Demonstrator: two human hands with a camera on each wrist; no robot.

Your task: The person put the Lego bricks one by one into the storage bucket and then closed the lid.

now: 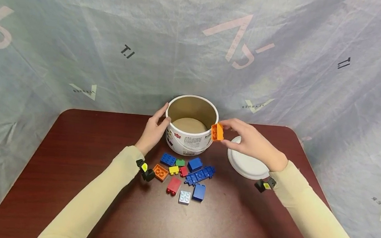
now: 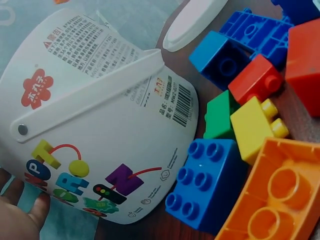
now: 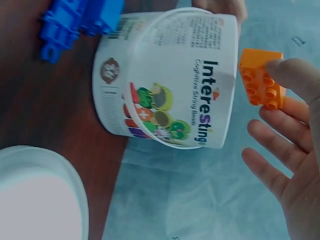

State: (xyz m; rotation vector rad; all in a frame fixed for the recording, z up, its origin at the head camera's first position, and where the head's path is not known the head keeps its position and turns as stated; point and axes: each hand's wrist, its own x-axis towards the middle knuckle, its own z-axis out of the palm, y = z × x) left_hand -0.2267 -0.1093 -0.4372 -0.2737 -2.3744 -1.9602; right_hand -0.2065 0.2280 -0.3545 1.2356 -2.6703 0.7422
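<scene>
A white bucket (image 1: 189, 142) with printed sides and a carry handle stands at the table's back; its visible inside floor is bare. My left hand (image 1: 153, 131) rests against the bucket's left side, thumb and fingers near the rim. Between thumb and index finger, my right hand (image 1: 251, 142) pinches an orange toy brick (image 1: 217, 132) just outside the right rim. In the right wrist view the studs of this orange brick (image 3: 261, 80) show, and the other fingers are spread apart from it.
Several loose bricks lie before the bucket, among them a blue brick (image 1: 168, 159), an orange brick (image 1: 160, 172), a red brick (image 1: 173, 185) and a long blue piece (image 1: 200, 175). A white lid (image 1: 246, 163) lies under the right forearm. A grey cloth (image 1: 197, 50) hangs behind the table.
</scene>
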